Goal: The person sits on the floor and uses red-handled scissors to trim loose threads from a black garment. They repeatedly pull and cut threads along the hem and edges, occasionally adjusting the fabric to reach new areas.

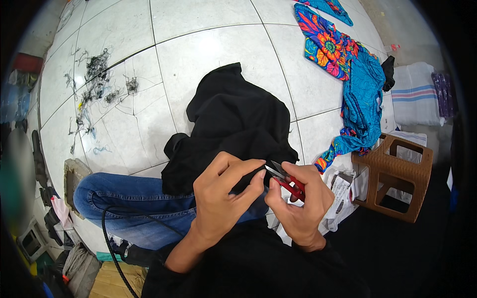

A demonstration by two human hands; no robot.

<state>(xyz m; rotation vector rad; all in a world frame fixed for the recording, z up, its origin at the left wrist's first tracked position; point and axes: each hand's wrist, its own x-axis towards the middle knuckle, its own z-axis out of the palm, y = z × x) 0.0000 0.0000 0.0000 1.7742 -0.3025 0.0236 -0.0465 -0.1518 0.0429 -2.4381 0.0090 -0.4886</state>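
A black cloth garment (238, 114) lies in folds across my lap and onto the tiled floor. At its near right edge, my left hand (222, 193) pinches the black cloth between thumb and index finger; whether a thread is in that pinch is too small to tell. Red-handled thread snips (293, 187) are gripped in my right hand (305, 198). Their metal blades point up and left, parted, close to the left fingertips.
Loose dark thread scraps (99, 79) litter the floor at far left. A blue floral garment (361, 94) lies at right, above a brown plastic stool (397, 176) on its side. White papers or bags (340, 193) sit beside the stool. A black cord (112, 238) crosses my jeans.
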